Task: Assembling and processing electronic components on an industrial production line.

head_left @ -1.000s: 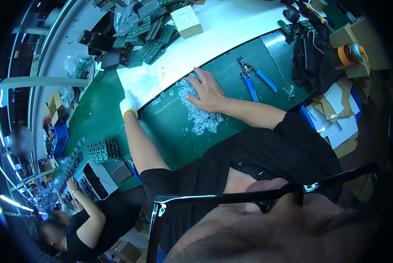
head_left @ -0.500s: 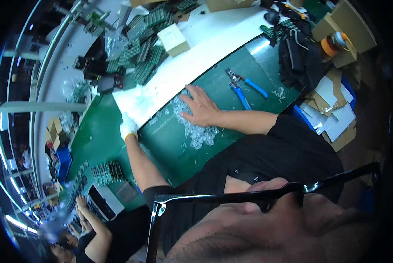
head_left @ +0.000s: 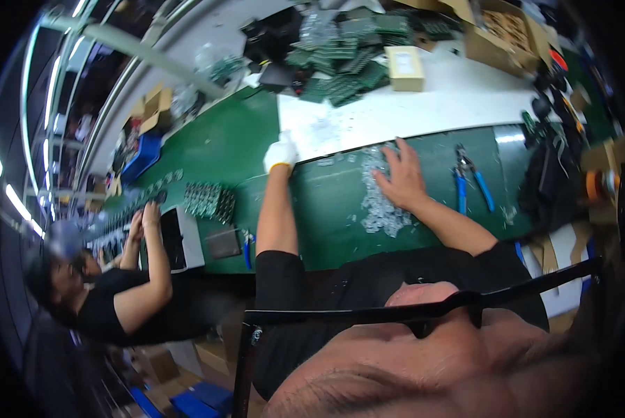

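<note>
My right hand (head_left: pixel 404 174) is bare and open, its fingers spread at the edge of a heap of small clear plastic pieces (head_left: pixel 382 216) on the green mat (head_left: pixel 312 233). My left hand (head_left: pixel 280 155), in a white glove, rests at the near left corner of the white board (head_left: pixel 452 104). Its fingers blend into the pale surface, so their pose and anything in them are hard to make out. A few loose clear bits lie along the board's edge between my hands. Right of my right hand lie blue-handled pliers (head_left: pixel 474 182), their handles apart.
Stacked green circuit boards (head_left: pixel 347 70) and a pale box (head_left: pixel 404 68) stand at the back. Another stack of boards (head_left: pixel 209 202) is at the left, near blue-handled cutters (head_left: pixel 247 247) and a co-worker (head_left: pixel 124 292). A black bag (head_left: pixel 546 164) lies far right.
The whole view has turned, shifting the bench right and showing more of the co-worker. My right hand still lies at the clear pieces, my left at the board's corner.
</note>
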Demonstrator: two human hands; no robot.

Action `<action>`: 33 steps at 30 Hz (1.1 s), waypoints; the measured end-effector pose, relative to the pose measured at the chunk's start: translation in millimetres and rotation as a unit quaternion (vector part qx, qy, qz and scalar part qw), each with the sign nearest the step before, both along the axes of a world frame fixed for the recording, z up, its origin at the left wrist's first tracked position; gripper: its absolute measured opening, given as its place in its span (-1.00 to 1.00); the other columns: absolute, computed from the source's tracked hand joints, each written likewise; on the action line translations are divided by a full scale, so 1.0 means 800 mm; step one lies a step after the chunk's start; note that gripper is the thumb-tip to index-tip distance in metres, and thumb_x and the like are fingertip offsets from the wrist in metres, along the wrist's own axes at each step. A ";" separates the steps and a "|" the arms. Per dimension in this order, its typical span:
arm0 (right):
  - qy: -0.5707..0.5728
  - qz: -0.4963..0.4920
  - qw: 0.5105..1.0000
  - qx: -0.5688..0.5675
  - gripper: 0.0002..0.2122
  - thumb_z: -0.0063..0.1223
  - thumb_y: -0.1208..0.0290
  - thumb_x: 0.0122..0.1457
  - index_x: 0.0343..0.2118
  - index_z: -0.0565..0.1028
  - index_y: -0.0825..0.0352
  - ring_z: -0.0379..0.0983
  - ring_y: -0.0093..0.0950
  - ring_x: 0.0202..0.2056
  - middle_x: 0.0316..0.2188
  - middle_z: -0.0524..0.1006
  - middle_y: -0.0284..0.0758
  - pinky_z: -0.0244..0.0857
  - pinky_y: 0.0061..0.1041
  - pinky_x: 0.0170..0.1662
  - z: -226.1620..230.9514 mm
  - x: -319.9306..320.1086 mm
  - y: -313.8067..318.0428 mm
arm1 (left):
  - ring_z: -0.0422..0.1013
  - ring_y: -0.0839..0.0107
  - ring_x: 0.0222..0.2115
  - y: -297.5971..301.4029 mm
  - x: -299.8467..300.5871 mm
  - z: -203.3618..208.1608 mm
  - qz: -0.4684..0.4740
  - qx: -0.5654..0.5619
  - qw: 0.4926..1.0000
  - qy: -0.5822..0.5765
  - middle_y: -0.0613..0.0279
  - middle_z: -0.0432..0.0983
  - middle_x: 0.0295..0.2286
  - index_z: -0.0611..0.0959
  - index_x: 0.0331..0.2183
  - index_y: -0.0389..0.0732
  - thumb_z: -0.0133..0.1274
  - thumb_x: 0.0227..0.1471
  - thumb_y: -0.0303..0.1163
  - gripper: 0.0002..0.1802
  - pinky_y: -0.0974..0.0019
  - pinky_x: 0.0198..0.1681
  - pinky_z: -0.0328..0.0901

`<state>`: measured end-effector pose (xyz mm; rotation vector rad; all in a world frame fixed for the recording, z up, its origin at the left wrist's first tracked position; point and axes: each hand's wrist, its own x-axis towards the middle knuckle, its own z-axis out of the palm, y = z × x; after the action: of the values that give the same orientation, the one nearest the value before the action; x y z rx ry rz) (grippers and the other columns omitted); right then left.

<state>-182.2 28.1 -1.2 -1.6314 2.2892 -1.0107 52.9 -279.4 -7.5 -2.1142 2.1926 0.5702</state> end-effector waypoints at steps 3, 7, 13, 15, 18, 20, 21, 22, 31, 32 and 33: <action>-0.008 0.025 0.999 -0.018 -0.43 0.24 0.10 0.26 0.23 0.46 0.34 0.17 0.17 0.33 0.36 0.21 0.16 0.06 0.07 0.41 0.001 0.012 -0.007 | 0.52 -0.21 0.13 0.014 0.023 0.009 0.035 0.010 0.999 0.027 -0.30 0.61 0.04 0.77 -0.01 -0.32 -0.48 0.36 0.35 -0.01 -0.08 0.25 0.32; -0.004 0.025 1.000 -0.013 -0.46 0.21 0.13 0.30 0.23 0.45 0.36 0.15 0.16 0.36 0.38 0.21 0.14 0.04 0.05 0.43 0.007 0.012 -0.005 | 0.51 -0.20 0.15 0.017 0.026 0.010 0.058 0.013 0.997 0.051 -0.26 0.61 0.05 0.75 0.03 -0.31 -0.43 0.36 0.34 -0.04 -0.07 0.26 0.33; 0.018 0.024 0.999 -0.017 -0.46 0.21 0.14 0.31 0.24 0.44 0.36 0.15 0.17 0.36 0.38 0.20 0.15 0.04 0.04 0.43 -0.001 0.011 -0.006 | 0.53 -0.14 0.13 0.040 0.012 0.048 0.083 0.014 0.995 0.048 -0.19 0.63 0.06 0.77 0.02 -0.25 -0.40 0.39 0.32 -0.09 -0.04 0.23 0.37; 0.023 0.025 0.999 -0.015 -0.46 0.21 0.15 0.31 0.25 0.44 0.35 0.15 0.17 0.36 0.38 0.20 0.15 0.04 0.04 0.43 -0.001 0.013 -0.006 | 0.54 -0.14 0.12 0.045 0.017 0.047 0.067 0.011 0.997 0.046 -0.18 0.63 0.06 0.78 0.01 -0.24 -0.41 0.40 0.30 -0.10 -0.05 0.22 0.38; 0.024 0.017 1.000 -0.010 -0.47 0.22 0.16 0.30 0.23 0.45 0.35 0.16 0.16 0.37 0.38 0.21 0.15 0.06 0.03 0.42 0.000 0.014 -0.004 | 0.56 -0.15 0.09 0.045 0.014 0.049 0.040 0.004 0.998 0.044 -0.16 0.65 0.03 0.79 0.00 -0.22 -0.44 0.41 0.26 -0.12 -0.06 0.18 0.39; 0.020 0.010 1.000 -0.016 -0.48 0.23 0.16 0.29 0.22 0.46 0.35 0.17 0.15 0.36 0.38 0.22 0.15 0.08 0.02 0.42 0.000 0.011 -0.004 | 0.56 -0.14 0.09 0.047 0.010 0.050 0.024 -0.006 0.998 0.058 -0.17 0.65 0.03 0.79 -0.01 -0.23 -0.42 0.40 0.25 -0.13 -0.05 0.19 0.39; 0.022 0.005 1.000 -0.014 -0.48 0.23 0.16 0.29 0.22 0.46 0.35 0.17 0.15 0.36 0.38 0.22 0.15 0.08 0.02 0.42 0.001 0.009 -0.005 | 0.56 -0.14 0.09 0.045 0.010 0.050 0.019 -0.003 0.998 0.060 -0.17 0.65 0.03 0.79 -0.01 -0.23 -0.42 0.40 0.25 -0.13 -0.05 0.19 0.39; 0.022 0.011 1.000 -0.016 -0.48 0.24 0.16 0.29 0.22 0.46 0.35 0.18 0.15 0.36 0.38 0.23 0.15 0.09 0.01 0.42 -0.003 0.009 -0.004 | 0.56 -0.14 0.09 0.042 0.013 0.043 0.023 -0.015 0.998 0.050 -0.17 0.65 0.02 0.79 -0.02 -0.23 -0.41 0.40 0.24 -0.14 -0.05 0.19 0.39; 0.018 0.008 0.999 -0.029 -0.49 0.22 0.14 0.31 0.20 0.49 0.36 0.25 0.09 0.34 0.35 0.30 0.10 0.14 -0.03 0.40 -0.007 0.009 -0.009 | 0.57 -0.12 0.07 0.030 0.028 0.022 0.017 -0.008 0.999 0.049 -0.11 0.68 0.00 0.79 -0.05 -0.23 -0.37 0.38 0.21 -0.18 0.00 0.18 0.40; 0.020 0.011 0.999 -0.029 -0.49 0.22 0.14 0.31 0.20 0.49 0.37 0.25 0.08 0.34 0.35 0.30 0.09 0.15 -0.03 0.39 -0.006 0.010 -0.008 | 0.58 -0.10 0.06 0.026 0.032 0.014 0.010 -0.015 0.999 0.043 -0.09 0.68 0.00 0.79 -0.04 -0.22 -0.37 0.39 0.19 -0.20 0.01 0.17 0.41; 0.021 0.011 0.999 -0.032 -0.49 0.22 0.14 0.31 0.20 0.49 0.37 0.26 0.07 0.34 0.35 0.30 0.09 0.15 -0.04 0.39 -0.007 0.008 -0.009 | 0.58 -0.10 0.06 0.025 0.030 0.015 0.004 -0.019 0.999 0.038 -0.08 0.69 0.00 0.79 -0.04 -0.22 -0.36 0.39 0.19 -0.21 0.01 0.17 0.41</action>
<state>-175.4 21.0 -6.6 -1.7126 2.2831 -1.0649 77.1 -259.3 4.6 -2.1562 2.2533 0.6238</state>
